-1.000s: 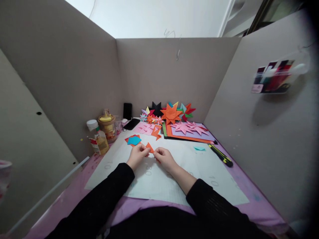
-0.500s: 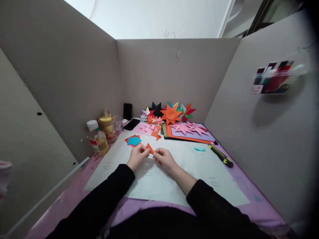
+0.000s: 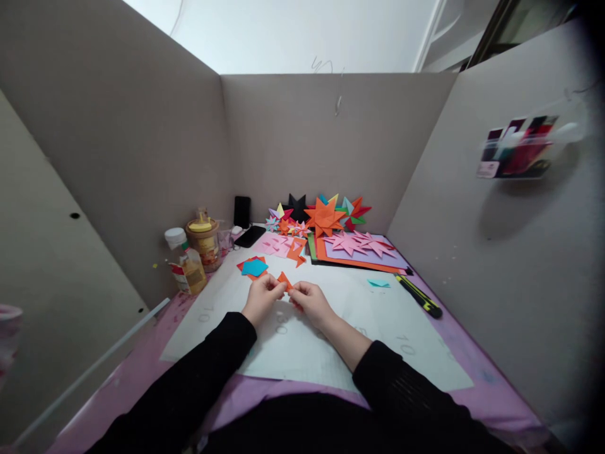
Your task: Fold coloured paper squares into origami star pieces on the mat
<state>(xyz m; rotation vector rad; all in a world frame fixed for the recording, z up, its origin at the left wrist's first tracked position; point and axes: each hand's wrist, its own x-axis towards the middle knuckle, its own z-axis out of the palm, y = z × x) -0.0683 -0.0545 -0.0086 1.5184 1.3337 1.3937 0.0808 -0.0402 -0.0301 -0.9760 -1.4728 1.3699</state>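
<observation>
Between my two hands is a small folded piece of orange paper, its pointed top showing above the fingers. My left hand pinches its left side. My right hand pinches its right lower side, and the fingertips of both hands nearly meet. The lower part of the paper is hidden by the fingers. Just beyond my left hand lies a blue paper pentagon on top of orange-red paper. A folded light-teal paper piece lies off to the right of my right hand.
White marked paper sheet covers the table. A yellow-black utility knife lies on the right. Folded paper stars stand at the back beside stacked coloured sheets. Left are a bottle, a jar and a phone.
My right hand has shifted very slightly left and the orange paper is turned a little. Both hands keep their pinch on it; everything else is unchanged.
</observation>
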